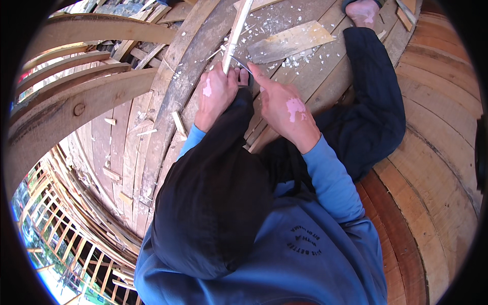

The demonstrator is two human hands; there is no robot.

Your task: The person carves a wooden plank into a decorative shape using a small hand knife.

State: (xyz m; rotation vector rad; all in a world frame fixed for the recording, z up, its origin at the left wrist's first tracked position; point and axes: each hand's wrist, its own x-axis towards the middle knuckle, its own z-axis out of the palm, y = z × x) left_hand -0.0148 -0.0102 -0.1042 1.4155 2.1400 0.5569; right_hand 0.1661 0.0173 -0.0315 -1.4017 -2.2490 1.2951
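I sit on curved wooden planking with dark trousers and a blue top. My left hand (216,91) is closed around the lower end of a long pale wooden stick (235,31) that runs up and away from me. My right hand (282,104) grips a thin knife (242,64), its blade laid against the stick just above my left hand. My bare toes (243,76) show between the two hands, under the stick. Pale wood shavings (300,57) lie scattered on the planks beyond my hands.
A flat offcut board (290,41) lies past my hands. My other bare foot (363,12) rests at the top right. Curved timber ribs (86,96) rise at the left, and small wood scraps (178,122) lie on the planks. Open framing drops away at the lower left.
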